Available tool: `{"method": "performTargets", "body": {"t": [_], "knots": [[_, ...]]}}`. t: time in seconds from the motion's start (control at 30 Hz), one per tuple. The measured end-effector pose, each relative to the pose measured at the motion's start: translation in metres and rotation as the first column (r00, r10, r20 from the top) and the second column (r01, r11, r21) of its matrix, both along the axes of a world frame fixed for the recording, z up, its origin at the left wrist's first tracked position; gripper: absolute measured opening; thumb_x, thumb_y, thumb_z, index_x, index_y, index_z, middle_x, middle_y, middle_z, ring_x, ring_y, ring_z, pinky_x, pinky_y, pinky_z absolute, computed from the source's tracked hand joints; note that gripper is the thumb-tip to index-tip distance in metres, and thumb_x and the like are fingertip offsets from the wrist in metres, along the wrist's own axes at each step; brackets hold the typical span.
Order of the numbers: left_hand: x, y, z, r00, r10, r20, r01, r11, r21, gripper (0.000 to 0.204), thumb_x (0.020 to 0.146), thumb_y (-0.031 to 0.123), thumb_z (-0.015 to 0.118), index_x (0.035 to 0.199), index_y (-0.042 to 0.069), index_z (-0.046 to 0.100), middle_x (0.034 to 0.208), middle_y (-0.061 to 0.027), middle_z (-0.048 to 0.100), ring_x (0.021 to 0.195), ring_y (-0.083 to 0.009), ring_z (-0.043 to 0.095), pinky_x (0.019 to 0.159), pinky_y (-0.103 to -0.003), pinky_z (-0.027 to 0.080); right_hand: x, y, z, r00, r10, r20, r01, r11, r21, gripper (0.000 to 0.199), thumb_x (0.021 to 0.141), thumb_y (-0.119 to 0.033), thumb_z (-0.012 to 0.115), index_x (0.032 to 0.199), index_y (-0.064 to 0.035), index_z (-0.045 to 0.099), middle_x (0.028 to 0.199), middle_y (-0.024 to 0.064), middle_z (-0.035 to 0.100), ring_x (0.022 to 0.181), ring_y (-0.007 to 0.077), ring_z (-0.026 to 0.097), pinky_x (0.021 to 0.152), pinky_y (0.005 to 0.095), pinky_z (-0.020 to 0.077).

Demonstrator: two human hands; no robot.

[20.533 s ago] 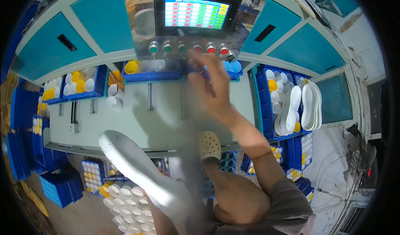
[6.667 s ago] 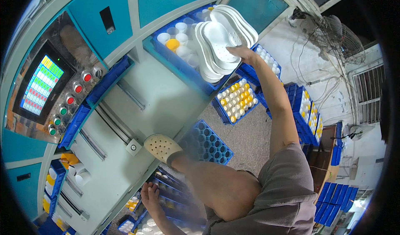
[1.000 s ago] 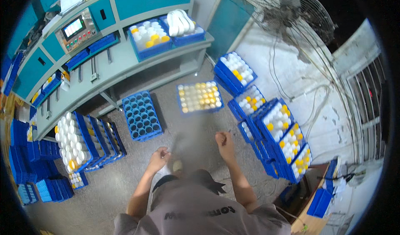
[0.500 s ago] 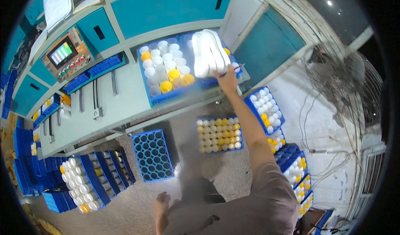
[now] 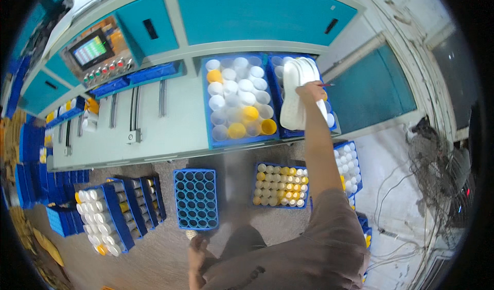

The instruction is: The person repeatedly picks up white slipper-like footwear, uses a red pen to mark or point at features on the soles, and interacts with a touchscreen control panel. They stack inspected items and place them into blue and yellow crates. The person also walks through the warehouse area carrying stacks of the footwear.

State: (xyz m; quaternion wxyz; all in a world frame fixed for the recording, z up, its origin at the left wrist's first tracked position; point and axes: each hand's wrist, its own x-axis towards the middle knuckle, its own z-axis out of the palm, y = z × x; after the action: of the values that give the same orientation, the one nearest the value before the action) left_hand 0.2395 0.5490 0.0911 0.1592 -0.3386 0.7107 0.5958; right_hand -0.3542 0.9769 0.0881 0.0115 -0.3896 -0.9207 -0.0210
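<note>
Your white shoe soles (image 5: pixel 292 102) are lying stacked on a blue crate (image 5: pixel 286 133) atop the bench (image 5: pixel 98 148), long axis running away from you. Unlike half a second ago, your right hand (image 5: pixel 310 91) is touching their middles, not their near ends, arm outstretching; I cannot tell its grip. Your left hand (image 5: pixel 197 249) is hanging low, fingers loosely parting.

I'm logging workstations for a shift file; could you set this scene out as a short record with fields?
Right hand: at the white shoe soles, grip unclear
Left hand: low in view, nothing seen in it
Bench: soles over right blue crate; left blue crate with white and yellow cups
Panel: lit screen above green and red buttons
Floor: blue crate with round compartments
</note>
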Motion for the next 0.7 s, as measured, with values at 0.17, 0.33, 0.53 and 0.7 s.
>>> {"method": "performTargets", "body": {"t": [0.17,0.33,0.53,0.7], "knots": [[0.021,-0.055,-0.032,0.999,0.051,-0.014,-0.051,0.999,-0.019,0.042,0.095,0.018,0.069,0.128,-0.007,0.059,0.112,-0.0151,0.070,0.105,-0.0226,0.066,0.093,-0.035,0.050,0.038,-0.024,0.068,0.981,0.148,-0.128,-0.164,0.979,-0.119,0.098,0.064,-0.054,0.080,0.134,0.0059,0.047,0.127,0.0272,0.064,0.121,0.0401,0.060,0.108,0.0507,0.0370],[-0.006,-0.158,-0.021,0.983,0.073,-0.166,-0.039,0.979,0.199,0.043,0.097,0.018,0.068,0.132,-0.004,0.057,0.121,-0.0151,0.066,0.111,-0.0210,0.064,0.096,-0.034,0.051,0.165,-0.166,0.147,0.781,0.260,-0.568,-0.608,0.524,-0.596,0.084,0.074,-0.028,0.082,0.138,0.0089,0.043,0.120,0.0242,0.066,0.114,0.0349,0.065,0.098,0.0432,0.0492],[-0.082,-0.290,0.047,0.849,0.040,-0.526,0.217,0.882,0.418,0.064,0.097,0.013,0.063,0.152,-0.001,0.034,0.149,-0.0214,0.045,0.140,-0.0302,0.043,0.113,-0.040,0.037,0.356,-0.451,0.185,0.791,0.264,-0.552,-0.562,-0.045,-0.826,0.093,0.072,-0.029,0.083,0.143,0.0111,0.039,0.134,0.0235,0.056,0.123,0.0294,0.057,0.103,0.0405,0.0477],[-0.067,-0.394,0.091,0.743,0.238,-0.625,0.181,0.828,0.530,0.083,0.091,0.021,0.064,0.157,0.000,0.018,0.152,-0.0201,0.038,0.141,-0.0313,0.038,0.116,-0.041,0.030,0.429,-0.649,0.212,0.722,0.492,-0.486,-0.409,-0.262,-0.874,0.084,0.079,-0.015,0.077,0.148,0.0065,0.036,0.135,0.0186,0.056,0.125,0.0245,0.055,0.104,0.0349,0.0443]]}}
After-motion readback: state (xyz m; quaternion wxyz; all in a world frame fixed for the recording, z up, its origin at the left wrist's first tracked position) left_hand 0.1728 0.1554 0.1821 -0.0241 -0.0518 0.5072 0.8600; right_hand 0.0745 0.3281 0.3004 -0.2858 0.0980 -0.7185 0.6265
